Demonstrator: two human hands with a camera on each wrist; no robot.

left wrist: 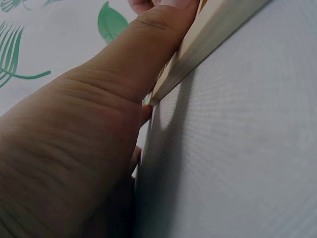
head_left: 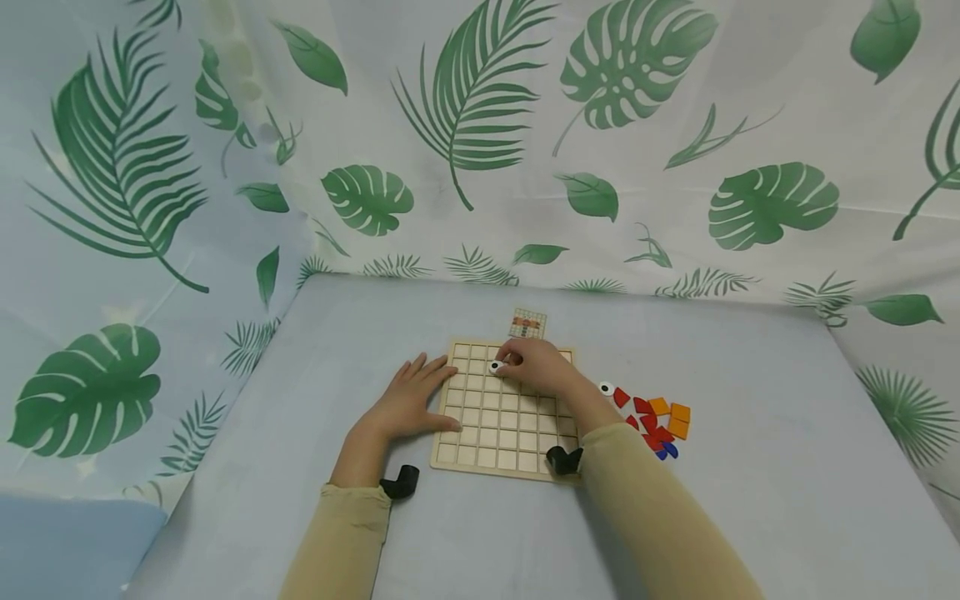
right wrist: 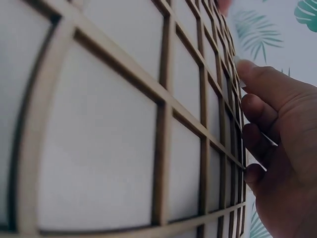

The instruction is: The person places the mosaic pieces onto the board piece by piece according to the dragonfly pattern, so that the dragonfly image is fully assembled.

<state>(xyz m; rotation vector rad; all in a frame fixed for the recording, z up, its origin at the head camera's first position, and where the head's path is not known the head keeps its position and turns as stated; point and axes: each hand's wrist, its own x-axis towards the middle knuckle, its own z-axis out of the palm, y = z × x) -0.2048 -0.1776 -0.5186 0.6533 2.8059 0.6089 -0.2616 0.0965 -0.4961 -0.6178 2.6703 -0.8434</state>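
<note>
A wooden grid board (head_left: 487,437) with square cells lies on the table. My right hand (head_left: 536,365) is over its upper part and pinches a white eye piece (head_left: 495,367) with a black pupil at one of the upper cells. In the right wrist view the thumb and curled fingers (right wrist: 257,106) of that hand appear beyond the grid, the piece mostly hidden. My left hand (head_left: 408,400) rests at the board's left edge with fingers spread, thumb and fingertips touching the frame. The left wrist view shows the thumb (left wrist: 143,49) against the wooden side (left wrist: 198,44).
A small pattern card (head_left: 528,322) lies just behind the board. Right of the board are a second eye piece (head_left: 607,388), several red pieces (head_left: 648,422), orange squares (head_left: 680,412) and blue pieces (head_left: 667,451). Leaf-printed cloth (head_left: 480,225) rises behind and at the sides.
</note>
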